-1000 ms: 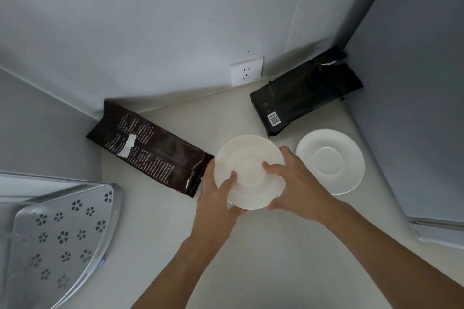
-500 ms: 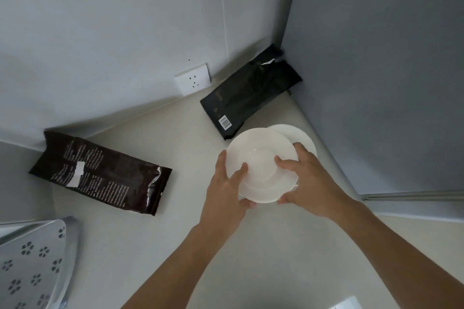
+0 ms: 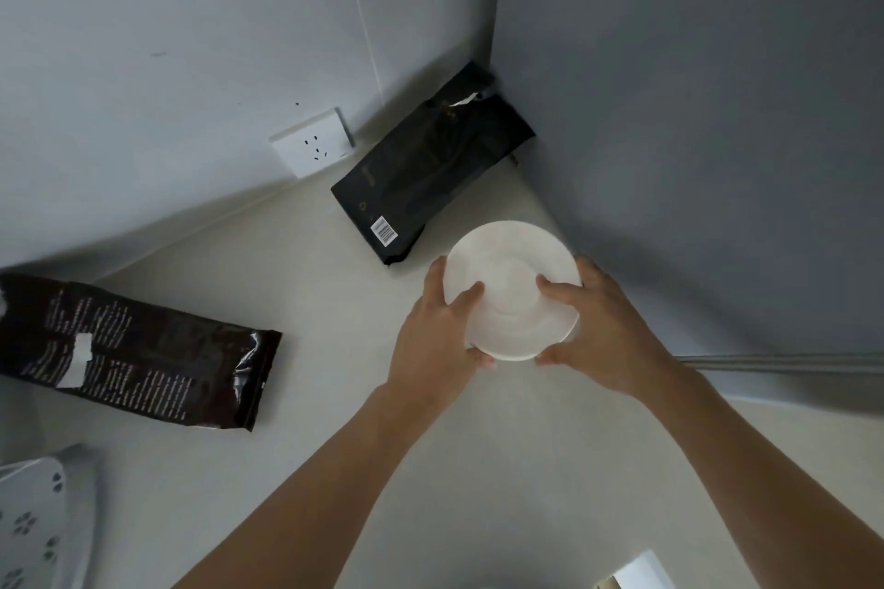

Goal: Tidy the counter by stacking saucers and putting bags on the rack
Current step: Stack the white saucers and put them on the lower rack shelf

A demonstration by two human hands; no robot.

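Now the round white glazed ceramic saucer (image 3: 512, 289), gripped at its rim by the left hand (image 3: 442, 335) and right hand (image 3: 598, 330), has travelled rightward and hides the second saucer that lay bare a second ago; stacking looks nearly done. Glossy crinkled brown foil bag (image 3: 138, 349) lies lower left, matte black bag (image 3: 430, 172) upper centre; the perforated metal rack (image 3: 33, 526) sits bottom left.

No text is legible: the black bag (image 3: 433, 175) bears a barcode, the brown bag (image 3: 138, 349) blurred white print
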